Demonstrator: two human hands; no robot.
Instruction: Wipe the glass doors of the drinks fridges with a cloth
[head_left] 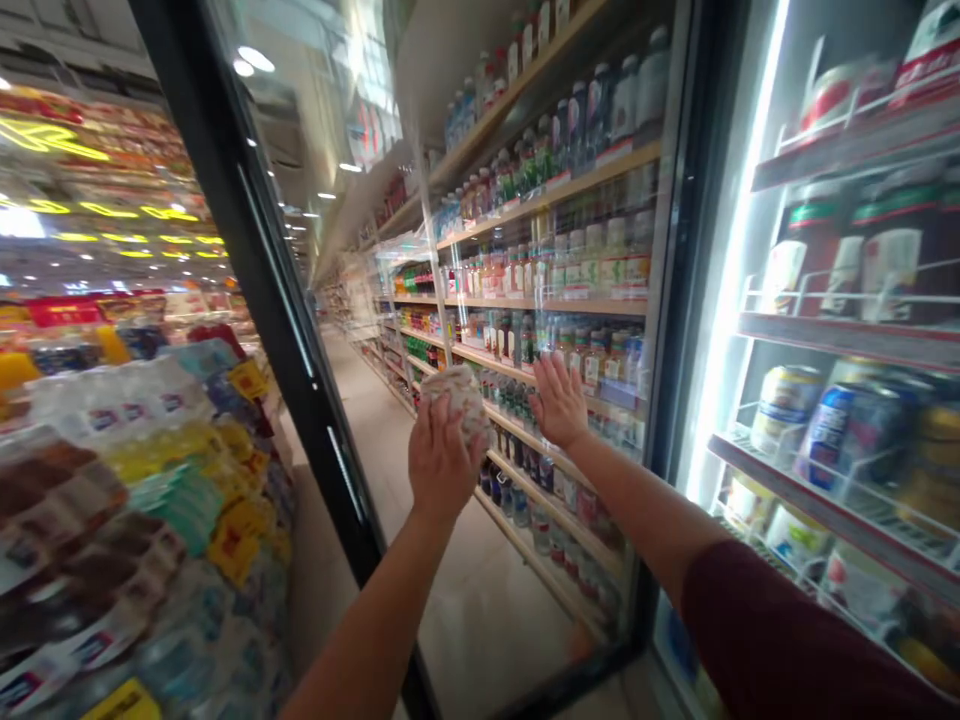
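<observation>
Before me stands a swung-out glass door (510,580) in a black frame. A crumpled pale patterned cloth (469,400) lies pressed to the middle of the pane under my left hand (441,455), whose fingers rest over it. To its right my right hand (560,402) is spread flat against or just before the glass, fingers apart, holding nothing. Whether its palm fully touches the pane, I cannot tell. Bottles on wooden shelves show through or in the glass behind both hands.
Close on my right is the lit fridge, with wire-fronted shelves (832,480) of cans (784,405) and dark bottles (892,250). The door's black frame edge (277,290) slants down at the left. Past it are stacked packs of drinks (165,480) beside a pale aisle floor.
</observation>
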